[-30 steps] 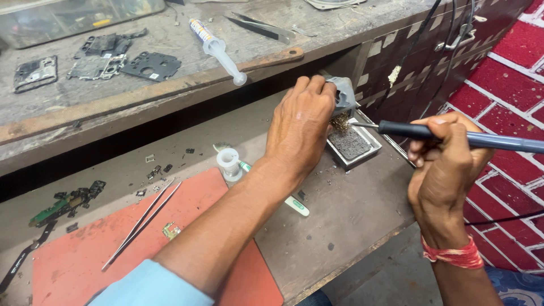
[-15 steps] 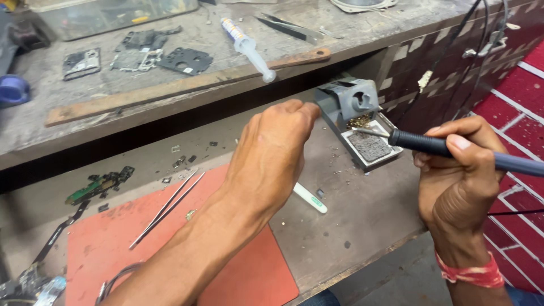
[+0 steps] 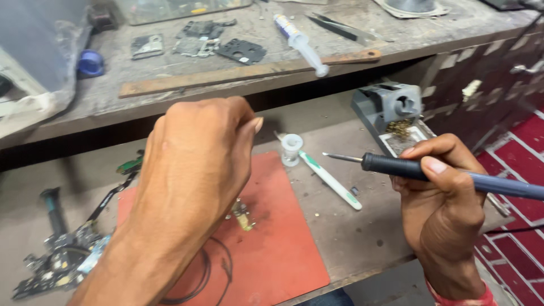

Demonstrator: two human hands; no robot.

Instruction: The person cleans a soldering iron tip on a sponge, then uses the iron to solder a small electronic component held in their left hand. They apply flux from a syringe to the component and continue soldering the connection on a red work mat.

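Red mat (image 3: 272, 249) lies under the loosely curled, empty left hand (image 3: 198, 164); right hand (image 3: 447, 204) grips a soldering iron (image 3: 430, 170)

- The left hand (image 3: 198, 164) covers much of the red mat (image 3: 277, 249) under it.
- Its curled fingertips are hidden.
- The soldering iron (image 3: 430, 173) runs off the picture edge past the right hand (image 3: 445, 209).

Dark-handled soldering iron (image 3: 430, 173) level; tip pointing left, above bench
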